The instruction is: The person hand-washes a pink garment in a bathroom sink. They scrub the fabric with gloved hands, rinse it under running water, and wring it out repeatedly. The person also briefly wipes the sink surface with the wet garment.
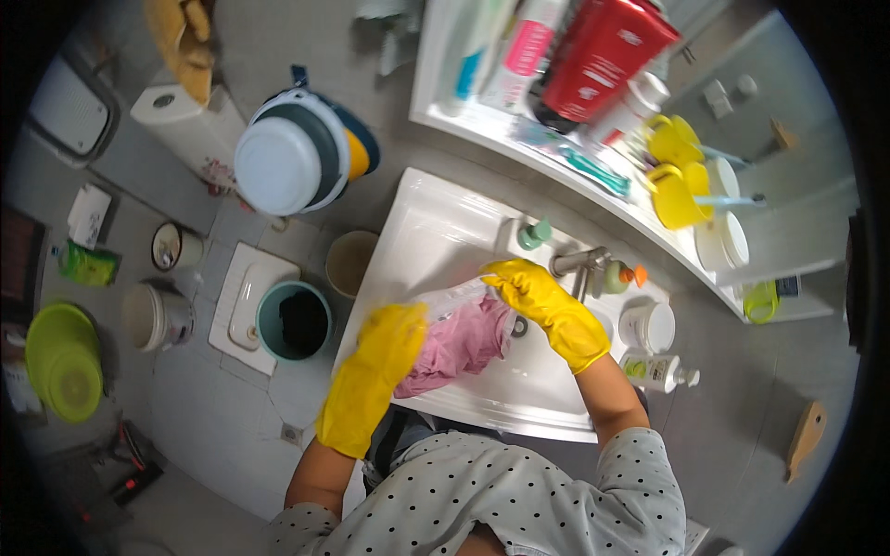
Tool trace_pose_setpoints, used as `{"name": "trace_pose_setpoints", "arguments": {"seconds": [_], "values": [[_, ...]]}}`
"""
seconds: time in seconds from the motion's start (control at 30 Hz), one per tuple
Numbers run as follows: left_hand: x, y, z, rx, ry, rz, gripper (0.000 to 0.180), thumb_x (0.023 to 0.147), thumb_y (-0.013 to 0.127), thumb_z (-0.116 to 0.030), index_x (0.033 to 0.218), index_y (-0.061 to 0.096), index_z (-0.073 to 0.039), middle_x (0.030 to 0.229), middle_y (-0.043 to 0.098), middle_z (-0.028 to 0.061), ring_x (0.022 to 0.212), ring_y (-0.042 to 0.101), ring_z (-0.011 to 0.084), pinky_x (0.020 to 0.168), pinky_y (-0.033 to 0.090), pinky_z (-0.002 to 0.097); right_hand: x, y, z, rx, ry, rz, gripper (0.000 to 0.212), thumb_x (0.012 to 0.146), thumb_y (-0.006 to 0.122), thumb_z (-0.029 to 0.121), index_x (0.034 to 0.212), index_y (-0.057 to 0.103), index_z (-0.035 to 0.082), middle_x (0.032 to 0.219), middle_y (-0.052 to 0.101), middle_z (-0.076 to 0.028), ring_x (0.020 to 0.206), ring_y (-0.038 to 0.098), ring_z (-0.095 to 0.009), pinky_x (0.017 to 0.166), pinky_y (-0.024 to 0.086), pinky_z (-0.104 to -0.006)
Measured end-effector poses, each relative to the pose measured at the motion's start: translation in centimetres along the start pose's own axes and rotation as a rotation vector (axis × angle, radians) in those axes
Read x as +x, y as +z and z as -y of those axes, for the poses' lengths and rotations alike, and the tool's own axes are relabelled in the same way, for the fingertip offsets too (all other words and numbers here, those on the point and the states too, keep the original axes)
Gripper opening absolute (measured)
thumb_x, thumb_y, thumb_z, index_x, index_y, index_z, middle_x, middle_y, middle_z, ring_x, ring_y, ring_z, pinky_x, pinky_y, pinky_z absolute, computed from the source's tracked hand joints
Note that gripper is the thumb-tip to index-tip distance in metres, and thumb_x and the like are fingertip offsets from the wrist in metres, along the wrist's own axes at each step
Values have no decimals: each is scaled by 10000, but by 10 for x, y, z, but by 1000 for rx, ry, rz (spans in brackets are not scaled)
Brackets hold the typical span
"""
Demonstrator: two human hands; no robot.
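A pink garment (464, 347) with a pale, whitish upper edge hangs bunched over the white washbasin (538, 389). My left hand (385, 338), in a yellow rubber glove, is closed on the garment's left end; motion blurs its fingers. At the other end of the pale edge, my right hand (533, 292), gloved the same way, pinches the fabric close to the metal faucet (579, 264). Between my two hands the edge is stretched out. The lower folds hang toward the basin's near rim, and part of the drain (519, 326) shows beside the cloth.
A green-topped pump bottle (535, 233), a white tub (649, 327) and a white bottle (654, 372) stand around the faucet. Above, a shelf (519, 130) carries tubes and yellow cups (675, 196). Left on the floor are a teal bucket (269, 310) with dark contents and a green basin (42, 361).
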State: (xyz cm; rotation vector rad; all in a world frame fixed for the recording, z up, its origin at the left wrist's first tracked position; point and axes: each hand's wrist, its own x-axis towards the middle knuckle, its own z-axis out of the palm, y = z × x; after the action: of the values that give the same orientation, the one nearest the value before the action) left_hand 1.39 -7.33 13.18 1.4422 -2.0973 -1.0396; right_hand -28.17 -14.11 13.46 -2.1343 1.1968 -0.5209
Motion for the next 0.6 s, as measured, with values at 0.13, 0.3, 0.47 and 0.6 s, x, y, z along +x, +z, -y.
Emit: {"name": "trace_pose_setpoints", "arguments": {"seconds": [0.13, 0.3, 0.47, 0.6], "values": [[31, 39, -44, -172, 46, 285, 492, 913, 581, -230, 1349, 515, -12, 1309, 572, 225, 1192, 550, 392, 1031, 443, 427, -7, -6, 26, -115, -21, -59, 296, 864, 637, 92, 1157, 676, 85, 1061, 694, -163, 940, 668, -352, 815, 551, -375], [40, 87, -42, -221, 121, 139, 506, 842, 636, -231, 1302, 554, -35, 1246, 602, 191, 1140, 577, 367, 990, 463, 413, -43, -5, 108, -398, 124, 248, 503, 920, 601, 325, 1380, 499, 151, 1098, 681, -168, 942, 673, -351, 788, 549, -434], [38, 86, -39, -209, 192, 18, 522, 772, 691, -232, 1254, 593, -57, 1182, 633, 158, 1087, 603, 343, 950, 482, 399, -109, 66, 106, -4, 14, 280, 601, 972, 550, 221, 1519, 313, 146, 1004, 659, -178, 885, 648, -387, 746, 514, -474], [35, 60, -35, -73, 297, -176, 536, 716, 736, -233, 1216, 625, -75, 1132, 657, 131, 1045, 624, 323, 918, 497, 387, -136, 55, 106, 256, 156, 114, 422, 992, 550, 263, 1396, 515, 147, 1070, 678, -162, 955, 646, -372, 819, 521, -432]]}}
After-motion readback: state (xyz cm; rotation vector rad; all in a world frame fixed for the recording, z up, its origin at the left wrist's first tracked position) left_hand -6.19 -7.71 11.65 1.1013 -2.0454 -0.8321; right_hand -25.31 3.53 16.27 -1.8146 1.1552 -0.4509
